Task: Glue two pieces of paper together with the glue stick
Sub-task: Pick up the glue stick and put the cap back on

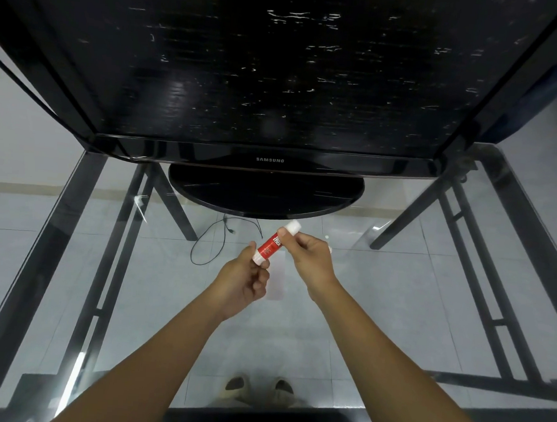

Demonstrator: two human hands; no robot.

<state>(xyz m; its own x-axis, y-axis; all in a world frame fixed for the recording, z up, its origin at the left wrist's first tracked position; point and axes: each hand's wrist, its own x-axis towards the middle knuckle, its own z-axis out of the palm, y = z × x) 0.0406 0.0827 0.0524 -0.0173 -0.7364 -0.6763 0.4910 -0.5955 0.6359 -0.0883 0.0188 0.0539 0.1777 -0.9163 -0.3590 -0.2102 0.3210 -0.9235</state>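
Glass forms the top of the table [69, 262] in front of us, with a dark metal frame under it, and through the glass we see the pale tiled floor [20, 258]. Nearest to us, at 6 o'clock and below the glass, are our two shoes [258, 387]. Our bare forearms go from there toward 12 o'clock. Our left hand [246, 281] has its fingers curled closed around the lower white end of the glue stick [270, 245]. Our right hand [310, 256] pinches the upper part of the same stick, near the white cap, between thumb and fingers. The stick has a red label and is tilted, with the cap toward 1 o'clock. Both hands hold it above the glass. Just under the hands, between them, a small pale strip of paper [279, 280] lies flat on the glass; whether it is one sheet or two we cannot tell. Further, at 11 o'clock from the hands, a thin black cable [216, 239] lies on the floor. Farthest, at 12 o'clock, stands a large black monitor [276, 79] on its oval base [265, 193], with a dark and scratched screen.
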